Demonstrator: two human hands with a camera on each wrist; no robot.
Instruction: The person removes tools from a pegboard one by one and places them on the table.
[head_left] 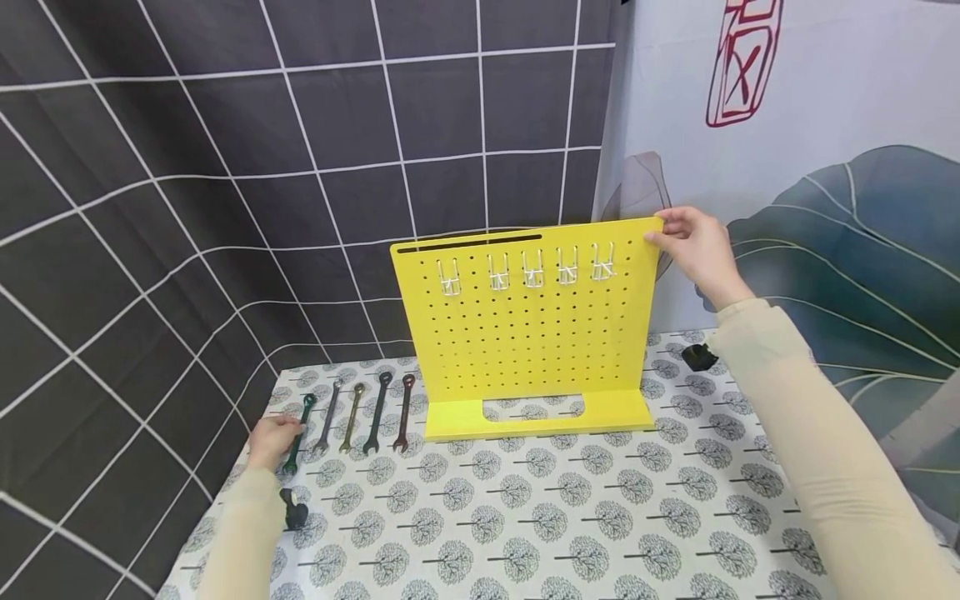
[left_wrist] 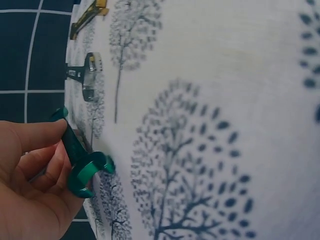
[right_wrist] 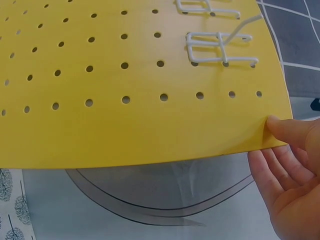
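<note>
A yellow pegboard (head_left: 525, 333) stands upright on its own base, with several white wire hooks (head_left: 532, 271) in a row near its top. My right hand (head_left: 697, 250) pinches the board's upper right corner, thumb on the front face and fingers behind it. At the far left, my left hand (head_left: 273, 442) holds a green wrench (left_wrist: 80, 155) by its shank between thumb and fingers. The wrench's open jaw end points toward the near side. Right of it on the cloth lie a silver wrench (head_left: 328, 417), a brass-coloured wrench (head_left: 352, 418), a dark wrench (head_left: 378, 414) and a reddish-dark wrench (head_left: 405, 414).
A white cloth with a tree print (head_left: 525, 517) covers the table. Behind hangs a dark curtain with a white grid (head_left: 435, 108), and at the right a pale curtain with large leaf drawings (head_left: 847, 233). Black wrist devices (head_left: 699, 357) sit at both sleeves.
</note>
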